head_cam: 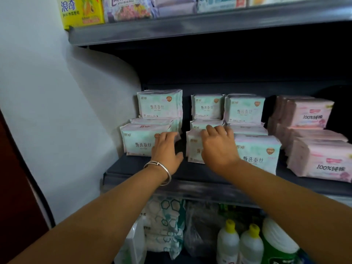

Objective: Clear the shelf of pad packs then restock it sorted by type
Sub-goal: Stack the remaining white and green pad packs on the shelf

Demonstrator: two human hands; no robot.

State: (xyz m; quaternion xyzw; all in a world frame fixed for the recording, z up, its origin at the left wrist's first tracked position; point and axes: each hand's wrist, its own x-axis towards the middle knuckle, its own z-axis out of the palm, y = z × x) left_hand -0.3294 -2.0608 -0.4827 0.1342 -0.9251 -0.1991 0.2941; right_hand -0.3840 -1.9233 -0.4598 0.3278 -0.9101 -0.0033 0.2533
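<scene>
Pad packs fill the dark middle shelf [133, 168]: mint-green ones in stacks at the left and centre, pink ones [322, 162] off to the right of both hands. The left hand [166, 149], a silver bangle [160, 171] on its wrist, lies palm-down on the right end of the front-left mint pack [137, 141], its fingers [167, 135] close together over the pack's top edge and the thumb out toward the gap between the stacks. The right hand [219, 147] covers the front-centre mint pack [193, 147], its fingers [213, 129] slightly spread and curled over that pack's top; whether they grip it I cannot tell. Just right of those fingers stands a larger mint pack [261, 155]. Behind the fingertips more mint packs are stacked upright. Bottles with yellow caps [228, 239] stand on the shelf below.
</scene>
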